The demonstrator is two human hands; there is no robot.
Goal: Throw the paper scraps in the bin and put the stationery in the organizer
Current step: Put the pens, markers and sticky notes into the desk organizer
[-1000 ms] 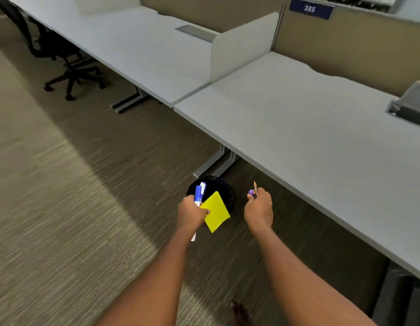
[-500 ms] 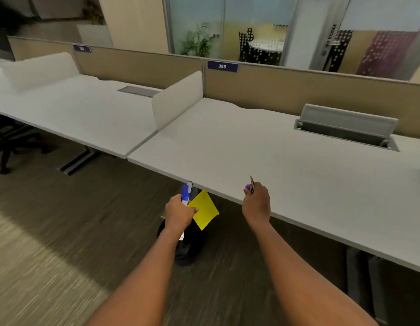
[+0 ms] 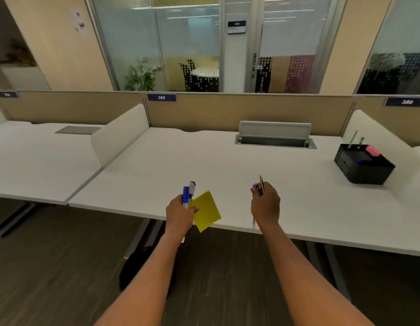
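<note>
While hovering over the table's (image 3: 157, 161) near edge, left hand (image 3: 180, 215) is gripping upright blue markers (image 3: 188, 194) and a yellow note (image 3: 206, 211); right hand (image 3: 265, 205) is clenching pencils (image 3: 261, 188), tips pointing up. Black organizer (image 3: 363, 167) is sitting far right.

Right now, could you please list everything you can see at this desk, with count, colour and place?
desk: one, white, straight ahead
organizer: one, black, far right of the desk, already holding some items including a pink one
cable tray: one, grey, lid raised, back of the desk
divider panels: two, white, one at each end of the desk
number sign: one, blue, reads 385, on the beige partition
bin: one, black, on the floor under the desk, partly hidden
markers: apparently two, blue and white, in the left hand
sticky notes: one pad, yellow, in the left hand
pens: a few, purple and dark, in the right hand
left hand: closed around markers and notes
right hand: closed around pens
</note>
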